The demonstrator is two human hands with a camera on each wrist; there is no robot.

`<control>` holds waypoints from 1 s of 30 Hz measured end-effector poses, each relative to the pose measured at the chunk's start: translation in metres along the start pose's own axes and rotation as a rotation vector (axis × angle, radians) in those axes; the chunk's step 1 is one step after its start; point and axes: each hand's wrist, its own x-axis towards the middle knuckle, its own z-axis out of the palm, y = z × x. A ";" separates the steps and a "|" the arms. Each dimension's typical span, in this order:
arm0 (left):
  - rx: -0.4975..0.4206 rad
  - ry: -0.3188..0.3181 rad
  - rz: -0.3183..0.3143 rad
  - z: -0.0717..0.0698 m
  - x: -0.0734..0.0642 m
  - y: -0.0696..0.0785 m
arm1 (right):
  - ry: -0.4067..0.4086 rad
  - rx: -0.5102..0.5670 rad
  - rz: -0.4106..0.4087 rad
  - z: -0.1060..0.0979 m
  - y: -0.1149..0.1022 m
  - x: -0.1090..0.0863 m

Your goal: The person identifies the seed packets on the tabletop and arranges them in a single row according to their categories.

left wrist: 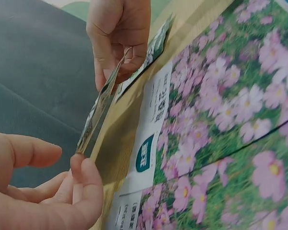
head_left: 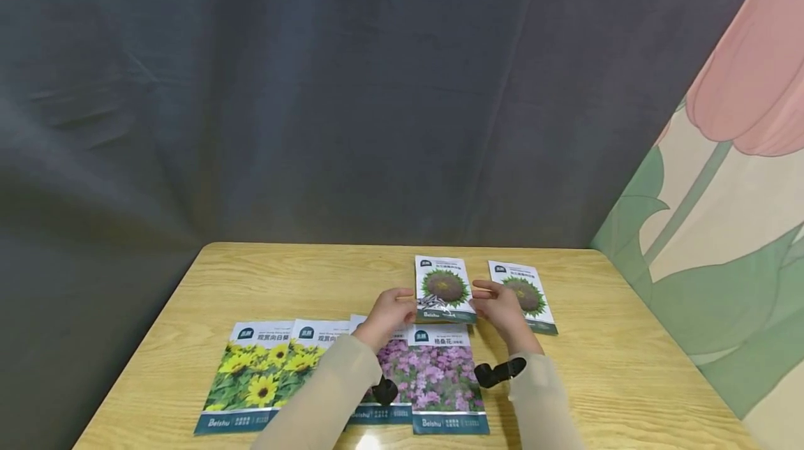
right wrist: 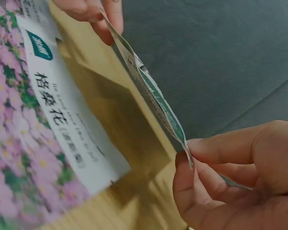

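A sunflower seed packet (head_left: 444, 287) with a white top and a green strip is held up over the table, seen nearly edge-on in both wrist views. My right hand (head_left: 500, 308) pinches its right edge between thumb (right wrist: 225, 146) and fingers. At the opposite edge, fingertips of my left hand (head_left: 387, 314) touch the packet, while the left thumb (left wrist: 41, 152) stands apart from it. Below lies a pink cosmos packet (head_left: 444, 380), overlapping a second cosmos packet (head_left: 394, 366) partly covered by my left arm. A matching sunflower packet (head_left: 523, 296) lies flat beyond my right hand.
Two yellow sunflower packets lie at the left, the outer one (head_left: 248, 373) overlapping its neighbour (head_left: 303, 359). The wooden table (head_left: 301, 279) ends against a dark curtain (head_left: 352, 122) at the back. A wall with painted tulips (head_left: 722, 282) rises along the right.
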 end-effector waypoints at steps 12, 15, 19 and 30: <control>-0.055 -0.090 -0.018 0.017 -0.016 -0.007 | -0.094 -0.113 -0.027 -0.030 0.000 -0.029; -0.061 -0.109 0.001 0.021 -0.021 -0.009 | -0.111 -0.137 -0.029 -0.034 -0.001 -0.035; -0.063 -0.108 0.028 0.027 -0.028 -0.012 | -0.129 -0.154 -0.029 -0.040 -0.003 -0.041; -0.028 -0.064 0.072 0.042 -0.045 -0.016 | -0.132 -0.143 -0.039 -0.051 -0.003 -0.049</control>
